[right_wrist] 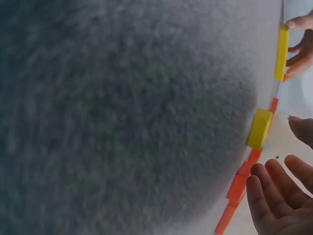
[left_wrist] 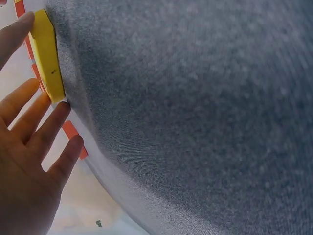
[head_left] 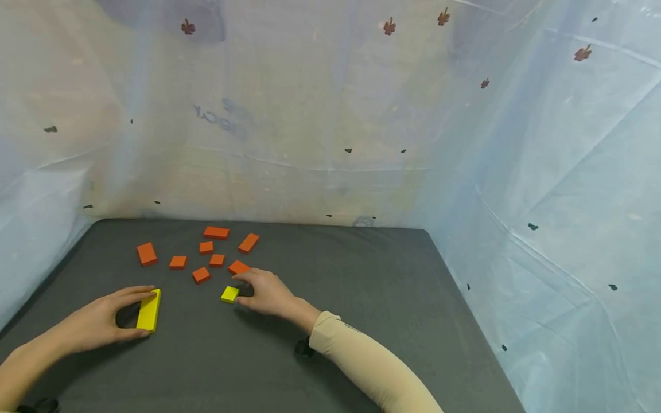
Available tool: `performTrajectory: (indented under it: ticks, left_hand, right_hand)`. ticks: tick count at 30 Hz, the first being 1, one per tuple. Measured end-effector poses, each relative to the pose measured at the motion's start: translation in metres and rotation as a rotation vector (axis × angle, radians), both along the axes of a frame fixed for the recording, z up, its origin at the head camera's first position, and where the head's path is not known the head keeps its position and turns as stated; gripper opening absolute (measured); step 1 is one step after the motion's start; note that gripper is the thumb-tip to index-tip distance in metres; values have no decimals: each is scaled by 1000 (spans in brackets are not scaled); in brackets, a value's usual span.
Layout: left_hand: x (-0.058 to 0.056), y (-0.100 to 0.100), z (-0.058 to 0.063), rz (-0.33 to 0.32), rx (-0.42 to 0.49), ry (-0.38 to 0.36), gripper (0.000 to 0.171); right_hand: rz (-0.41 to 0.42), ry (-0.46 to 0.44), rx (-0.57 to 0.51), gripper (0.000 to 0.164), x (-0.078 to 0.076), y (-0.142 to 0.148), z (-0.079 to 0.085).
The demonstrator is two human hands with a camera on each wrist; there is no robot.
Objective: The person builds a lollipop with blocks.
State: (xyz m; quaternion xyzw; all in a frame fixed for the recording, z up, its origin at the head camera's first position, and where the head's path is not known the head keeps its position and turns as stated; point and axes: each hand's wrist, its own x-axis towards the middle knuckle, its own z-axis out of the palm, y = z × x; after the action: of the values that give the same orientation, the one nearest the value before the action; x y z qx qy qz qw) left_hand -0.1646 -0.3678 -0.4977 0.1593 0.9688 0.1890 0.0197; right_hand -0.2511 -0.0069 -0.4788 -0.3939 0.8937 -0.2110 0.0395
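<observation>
A long yellow block (head_left: 149, 310) lies toward the left of the dark cloth, and my left hand (head_left: 105, 318) holds it end to end, thumb at the near end and fingertips at the far end. In the left wrist view the same yellow block (left_wrist: 46, 56) spans from thumb to fingers. Nearer the middle sits a small yellow square block (head_left: 229, 294). My right hand (head_left: 268, 291) is just right of it, thumb and fingers spread apart. The right wrist view has a gap between this yellow square (right_wrist: 259, 128) and the right hand (right_wrist: 281, 196).
Several orange blocks lie scattered behind the yellow ones, among them an orange rectangle (head_left: 147, 253) at the left and an orange block (head_left: 239, 267) right by my right fingertips. Translucent plastic sheeting (head_left: 289, 115) surrounds the cloth-covered table (head_left: 361, 298) at the back and sides.
</observation>
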Motion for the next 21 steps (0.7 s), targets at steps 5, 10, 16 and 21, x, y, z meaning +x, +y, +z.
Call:
performTrajectory:
  ticks: [5, 10, 16, 21]
  left_hand:
    - [-2, -2, 0, -9, 3, -13, 92]
    - [-3, -3, -1, -8, 9, -5, 91]
    - [-1, -3, -3, -12, 31, -1, 89]
    - [-2, -3, -3, -17, 40, -9, 89]
  right_hand:
    - [38, 0, 18, 47, -2, -7, -7]
    - [48, 29, 41, 44, -2, -11, -12]
    - [52, 51, 51, 40, -2, -14, -14]
    - [41, 43, 61, 39, -4, -17, -14]
